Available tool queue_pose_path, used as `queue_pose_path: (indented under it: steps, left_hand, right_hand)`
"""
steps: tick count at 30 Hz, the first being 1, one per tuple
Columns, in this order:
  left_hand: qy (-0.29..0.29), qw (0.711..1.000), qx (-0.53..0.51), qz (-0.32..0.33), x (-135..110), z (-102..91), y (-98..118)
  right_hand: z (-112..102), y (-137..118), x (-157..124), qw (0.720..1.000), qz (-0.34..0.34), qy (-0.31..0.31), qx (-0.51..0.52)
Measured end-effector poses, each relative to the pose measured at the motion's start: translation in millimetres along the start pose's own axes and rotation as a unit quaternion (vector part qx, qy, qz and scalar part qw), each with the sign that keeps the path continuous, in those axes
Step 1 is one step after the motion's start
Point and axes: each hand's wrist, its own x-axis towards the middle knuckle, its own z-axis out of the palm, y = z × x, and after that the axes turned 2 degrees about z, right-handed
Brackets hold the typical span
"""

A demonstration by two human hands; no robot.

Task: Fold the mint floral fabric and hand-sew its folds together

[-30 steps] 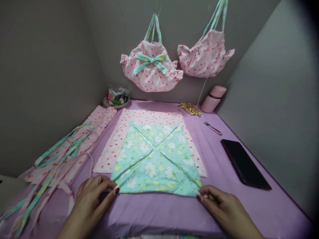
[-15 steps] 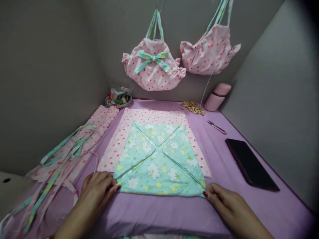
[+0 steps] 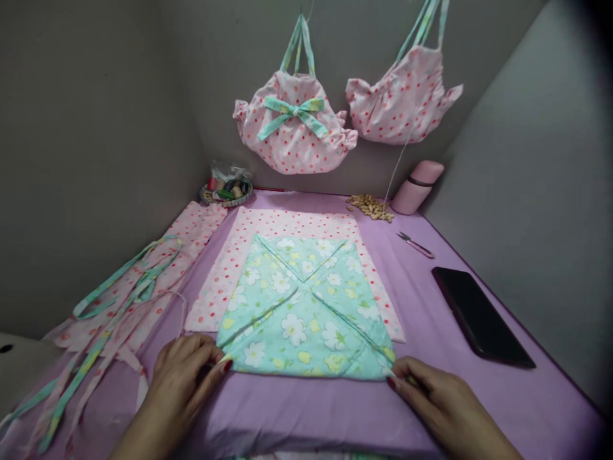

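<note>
A mint-green floral cloth [image 3: 301, 332], its folded edges making an X, lies on a larger pink dotted cloth [image 3: 213, 281]. At its near left corner, my left hand [image 3: 186, 370] pinches the fabric between thumb and fingers. My right hand [image 3: 426, 383] pinches the near right corner the same way. The cloth's front edge runs fairly straight between both hands, beyond the near edge of the pink piece.
Pink fabric with mint straps [image 3: 143, 275] lies left. Behind are a basket of thread [image 3: 227, 191], peanuts [image 3: 371, 207] and a pink bottle [image 3: 417, 187]. Thread snips [image 3: 416, 245] and a black phone [image 3: 483, 316] lie right. Two dotted bags [image 3: 299, 137] hang above the purple-covered table [image 3: 316, 409].
Both hands keep their pinch on the near corners. The right fingertips have shifted slightly left and down, and the left thumb is a little lower. The cloth lies nearly the same.
</note>
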Motion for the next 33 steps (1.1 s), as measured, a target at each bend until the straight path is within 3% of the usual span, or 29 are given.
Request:
queue_pose_path:
  steps: [8, 13, 18, 28, 31, 33]
  left_hand:
    - [0.014, 0.999, 0.049, 0.010, 10.2, -1.0, -9.8]
    - [-0.002, 0.999, 0.032, 0.026, 6.7, -2.6, -15.2]
    - [0.058, 0.997, 0.018, 0.053, -6.1, -4.4, -26.4]
    - [0.024, 0.996, 0.003, 0.088, 1.2, -13.5, -30.8]
    - [0.059, 0.994, 0.037, 0.089, -3.1, -12.8, -28.8]
    - [0.110, 0.987, 0.075, 0.085, -5.9, -10.1, -16.1]
  right_hand:
    - [-3.9, 6.1, 3.0, 0.999, -0.010, -0.035, 0.021]
    - [-7.2, 10.1, 0.8, 0.999, 0.019, -0.039, 0.013]
    - [-12.4, 22.5, -5.0, 0.997, 0.052, -0.044, -0.020]
    - [-17.2, 28.0, -3.7, 0.998, 0.033, -0.047, -0.036]
    - [-18.2, 27.8, -6.0, 0.998, 0.023, -0.026, -0.049]
    - [-17.9, 23.5, -7.9, 0.998, 0.006, 0.022, -0.061]
